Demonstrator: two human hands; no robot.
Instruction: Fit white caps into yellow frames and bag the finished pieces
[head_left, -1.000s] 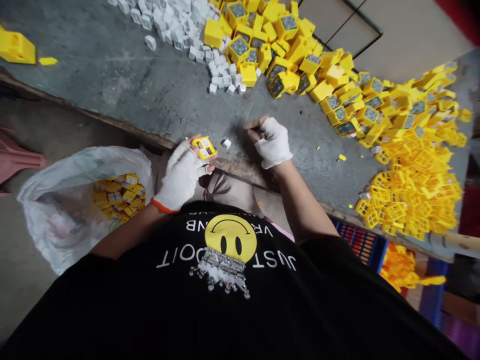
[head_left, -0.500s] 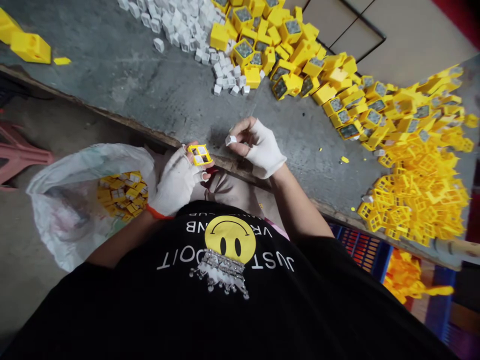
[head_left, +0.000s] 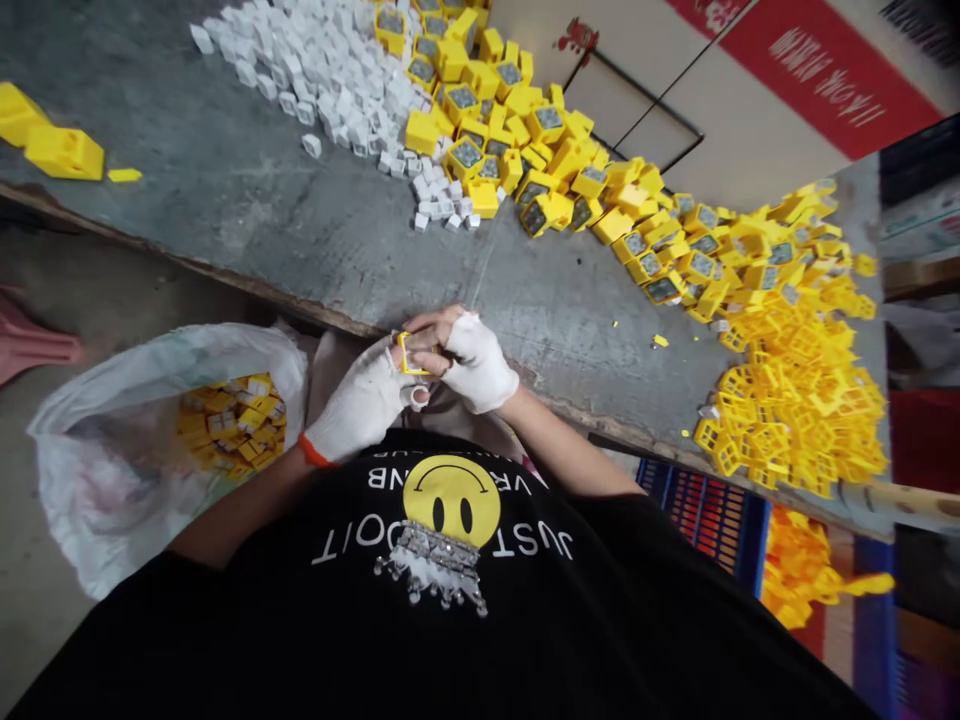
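My left hand [head_left: 367,390], in a white fingerless glove, is closed on a small yellow grid frame [head_left: 406,352] at the table's near edge. My right hand [head_left: 474,358], gloved the same way, is closed over the frame's right side, with thumb and fingers on it. Those fingers cover much of the frame, and the white cube is hidden from view. Loose white cubes [head_left: 330,85] lie heaped at the back of the table. Beside them is a long pile of yellow boxes [head_left: 555,150] with grey-patterned faces. Yellow grid frames [head_left: 802,410] are piled at the right.
An open white plastic bag [head_left: 67,430] at my left holds assembled yellow-and-white pieces [head_left: 232,420]. A pink stool [head_left: 34,340] stands beyond it. Blue crates [head_left: 750,540] sit below the table's right side. Large cartons [head_left: 712,80] stand behind the grey table [head_left: 300,230].
My right hand has moved left, bringing a pinched white cube to the yellow frame in my left hand; its fingers now cover part of the frame. The camera view has shifted slightly.
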